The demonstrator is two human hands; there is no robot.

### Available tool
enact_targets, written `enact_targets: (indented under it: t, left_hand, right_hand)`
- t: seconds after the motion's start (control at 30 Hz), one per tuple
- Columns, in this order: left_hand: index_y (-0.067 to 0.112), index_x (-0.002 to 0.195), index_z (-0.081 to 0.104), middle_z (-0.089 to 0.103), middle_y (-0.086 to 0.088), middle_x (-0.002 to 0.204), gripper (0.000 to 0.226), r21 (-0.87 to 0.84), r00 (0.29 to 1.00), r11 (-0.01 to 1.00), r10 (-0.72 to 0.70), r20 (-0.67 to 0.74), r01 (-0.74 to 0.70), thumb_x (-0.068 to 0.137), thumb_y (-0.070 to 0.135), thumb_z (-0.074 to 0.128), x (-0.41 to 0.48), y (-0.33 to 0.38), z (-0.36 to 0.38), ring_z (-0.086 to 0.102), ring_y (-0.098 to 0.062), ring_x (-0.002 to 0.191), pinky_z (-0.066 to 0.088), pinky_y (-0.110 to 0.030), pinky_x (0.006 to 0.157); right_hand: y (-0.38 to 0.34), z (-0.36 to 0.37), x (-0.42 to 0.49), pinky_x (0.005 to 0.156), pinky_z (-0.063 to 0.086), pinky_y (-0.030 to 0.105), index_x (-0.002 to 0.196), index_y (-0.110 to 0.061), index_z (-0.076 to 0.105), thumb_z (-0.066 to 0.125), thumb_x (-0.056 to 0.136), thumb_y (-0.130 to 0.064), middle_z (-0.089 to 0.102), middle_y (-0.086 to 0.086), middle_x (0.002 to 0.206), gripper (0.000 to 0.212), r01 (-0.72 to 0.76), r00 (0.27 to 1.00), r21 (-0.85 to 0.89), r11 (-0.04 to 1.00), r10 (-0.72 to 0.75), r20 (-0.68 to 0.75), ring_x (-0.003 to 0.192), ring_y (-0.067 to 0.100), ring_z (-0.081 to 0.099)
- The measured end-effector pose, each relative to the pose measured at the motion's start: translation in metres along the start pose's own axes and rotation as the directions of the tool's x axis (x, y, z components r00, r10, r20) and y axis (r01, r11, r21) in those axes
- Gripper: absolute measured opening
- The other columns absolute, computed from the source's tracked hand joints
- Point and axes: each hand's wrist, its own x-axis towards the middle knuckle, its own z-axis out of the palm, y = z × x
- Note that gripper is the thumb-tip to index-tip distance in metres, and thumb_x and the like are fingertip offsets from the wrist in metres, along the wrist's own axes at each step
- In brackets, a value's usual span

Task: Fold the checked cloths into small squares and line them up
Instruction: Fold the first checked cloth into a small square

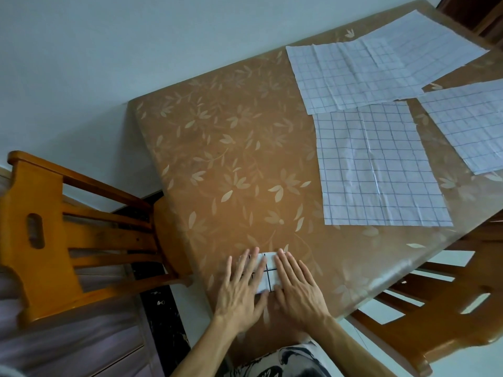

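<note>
A small folded checked cloth (pixel 268 272), white with dark grid lines, lies near the table's front edge. My left hand (pixel 241 287) presses flat on its left part with straight fingers. My right hand (pixel 298 287) presses flat on its right part, fingers straight too. Only a strip of the cloth shows between the hands. Several unfolded checked cloths lie spread on the far right of the table: one in the middle right (pixel 378 167), one behind it (pixel 353 74), one at the right edge (pixel 473 123).
The table (pixel 231 159) has a brown cover with a pale leaf pattern. A wooden chair (pixel 54 229) stands at its left, another wooden chair (pixel 441 303) at the front right. A pale wall lies behind.
</note>
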Motion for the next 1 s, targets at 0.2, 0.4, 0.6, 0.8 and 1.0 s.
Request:
enact_targets:
  t: [0.2, 0.4, 0.6, 0.8, 1.0]
  left_hand:
    - [0.020, 0.158, 0.010, 0.005, -0.006, 0.166, 0.081, -0.038, 0.997, 0.998, -0.055, 0.057, 0.057, 0.095, 0.069, 0.025, -0.004, -0.010, 0.000, 0.008, -0.028, 0.153, 0.014, -0.057, 0.116]
    - [0.022, 0.158, 0.013, 0.010, -0.006, 0.166, 0.082, -0.035, 0.995, 0.998, -0.049, 0.086, 0.052, 0.094, 0.071, 0.026, -0.002, -0.010, -0.005, 0.014, -0.029, 0.152, 0.013, -0.057, 0.115]
    - [0.030, 0.156, 0.015, 0.001, -0.003, 0.167, 0.084, -0.155, 0.991, 0.980, -0.113, 0.075, 0.123, 0.087, 0.065, 0.047, 0.003, -0.001, -0.021, 0.001, -0.025, 0.153, 0.012, -0.053, 0.121]
    - [0.023, 0.154, 0.026, 0.012, -0.008, 0.165, 0.078, -0.294, 0.988, 0.946, -0.151, -0.029, 0.136, 0.090, 0.046, 0.063, -0.006, 0.006, -0.036, 0.011, -0.026, 0.152, 0.019, -0.039, 0.120]
    - [0.019, 0.130, 0.057, 0.047, 0.001, 0.140, 0.038, -0.435, 0.965, 0.882, -0.246, -0.094, 0.182, 0.093, 0.026, 0.061, -0.020, 0.008, -0.044, 0.047, -0.018, 0.129, 0.048, -0.031, 0.099]
  right_hand:
    - [0.001, -0.006, 0.000, 0.116, 0.015, 0.039, 0.153, -0.011, 0.026, 0.038, 0.098, -0.042, 0.020, 0.006, 0.161, 0.065, 0.016, 0.998, -0.053, 0.998, -0.012, 0.065, 0.149, 0.020, 0.019]
    - [-0.006, -0.014, 0.002, 0.113, 0.018, 0.038, 0.149, -0.010, 0.038, 0.028, 0.098, -0.043, 0.031, 0.007, 0.157, 0.061, -0.001, 0.997, -0.061, 0.998, 0.006, 0.080, 0.145, 0.022, 0.030]
    - [-0.009, -0.039, 0.015, 0.119, 0.019, 0.037, 0.151, -0.014, 0.030, 0.053, 0.093, -0.031, 0.019, 0.005, 0.162, 0.065, 0.024, 0.991, 0.052, 0.998, -0.030, 0.128, 0.148, 0.024, 0.020]
    - [-0.007, -0.048, 0.006, 0.103, 0.044, 0.043, 0.118, -0.025, 0.066, 0.076, 0.075, -0.033, 0.051, 0.007, 0.145, 0.045, -0.056, 0.996, 0.020, 0.998, 0.055, 0.064, 0.128, 0.028, 0.052]
    - [-0.005, -0.060, -0.013, 0.102, 0.042, 0.040, 0.117, -0.023, 0.066, 0.062, 0.088, -0.025, 0.057, -0.002, 0.138, 0.029, -0.035, 0.998, 0.136, 0.990, 0.043, -0.051, 0.121, 0.024, 0.056]
